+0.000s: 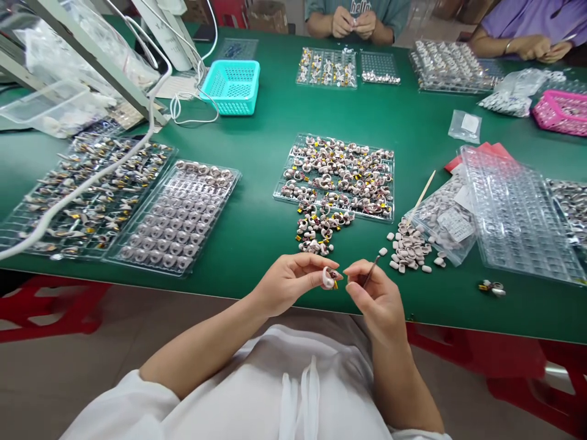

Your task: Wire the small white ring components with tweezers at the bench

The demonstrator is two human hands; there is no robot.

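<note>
My left hand pinches a small curved beige part with a yellow tab and dark bits, just over the table's near edge. Close beside it, my right hand is closed around a thin dark stick-like tool that points up and away. Whether its fingers hold anything else is hidden. Beyond my hands lies a loose pile of similar beige parts with yellow tabs. To the right is a heap of small beige caps, and one cap lies near the tool's tip.
A clear tray of parts lies ahead, with more filled trays at left. Bags and a clear tray are at right. A turquoise basket stands at back left, near a white cable. Two people work opposite.
</note>
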